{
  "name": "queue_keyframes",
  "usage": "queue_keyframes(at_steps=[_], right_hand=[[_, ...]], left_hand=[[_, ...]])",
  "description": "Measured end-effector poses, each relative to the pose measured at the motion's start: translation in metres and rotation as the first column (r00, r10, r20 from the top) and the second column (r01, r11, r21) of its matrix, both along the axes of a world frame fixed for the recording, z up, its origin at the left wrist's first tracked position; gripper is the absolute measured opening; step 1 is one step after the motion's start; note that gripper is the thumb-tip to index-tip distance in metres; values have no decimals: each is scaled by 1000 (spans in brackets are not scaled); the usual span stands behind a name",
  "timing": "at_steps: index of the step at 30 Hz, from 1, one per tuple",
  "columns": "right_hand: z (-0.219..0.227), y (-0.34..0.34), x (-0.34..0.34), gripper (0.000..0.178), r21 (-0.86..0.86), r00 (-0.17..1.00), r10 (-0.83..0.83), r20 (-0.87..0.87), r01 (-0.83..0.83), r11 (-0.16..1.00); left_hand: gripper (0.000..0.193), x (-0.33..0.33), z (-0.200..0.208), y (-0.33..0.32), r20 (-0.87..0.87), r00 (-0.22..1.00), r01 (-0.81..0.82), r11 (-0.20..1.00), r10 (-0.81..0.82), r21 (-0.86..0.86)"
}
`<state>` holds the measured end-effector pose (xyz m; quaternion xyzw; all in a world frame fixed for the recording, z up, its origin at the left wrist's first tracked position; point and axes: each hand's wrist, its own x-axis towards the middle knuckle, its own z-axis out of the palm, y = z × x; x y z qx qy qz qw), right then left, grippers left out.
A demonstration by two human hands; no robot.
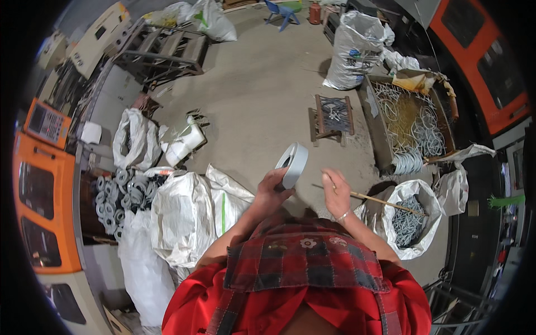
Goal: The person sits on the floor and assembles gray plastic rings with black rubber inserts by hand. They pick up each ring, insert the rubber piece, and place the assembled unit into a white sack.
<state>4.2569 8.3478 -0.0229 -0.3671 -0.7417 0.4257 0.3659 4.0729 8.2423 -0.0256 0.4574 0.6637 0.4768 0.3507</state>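
The two hands are apart, each with its own load. The left hand [272, 187] is clamped on the lower near edge of a pale grey ring [298, 167], tilted up just beyond its fingers. The right hand [336, 195] looks closed about a thin stick [385, 203], whose short dark end juts toward the ring without touching it. The long end runs out over an open white sack [436, 226] of thin grey pieces [410, 226] to the right of that hand; whether it rests on them I cannot tell. Left of the left hand are a pale sack [181, 212] and, farther out, piled grey rings [107, 195]. A loose edge grip could let the ring slip to the floor [251, 95]; the stick's long end might snag the sack, jerking its tip toward the left fingers
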Motion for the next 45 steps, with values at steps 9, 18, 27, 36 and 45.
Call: queue_keyframes(at_steps=[9, 18, 27, 36, 45], right_hand=[[-64, 126, -79, 4, 162, 950, 310, 46, -313, 936], [-78, 176, -126, 23, -267, 957, -278, 84, 290, 919], [-137, 164, -67, 25, -597, 529, -849, 12, 684, 418], [-118, 176, -35, 35, -737, 575, -817, 43, 570, 362], [-67, 238, -33, 27, -879, 582, -730, -359, 51, 473]], left_hand=[[52, -75, 2, 134, 65, 799, 602, 794, -598, -86], [57, -136, -14, 244, 47, 492, 856, 473, -869, -208], [62, -124, -28, 310, 18, 430, 899, 426, -903, -100], [70, -66, -2, 386, -195, 522, 822, 551, -830, -145], [68, -41, 3, 412, -199, 593, 781, 617, -780, -92]])
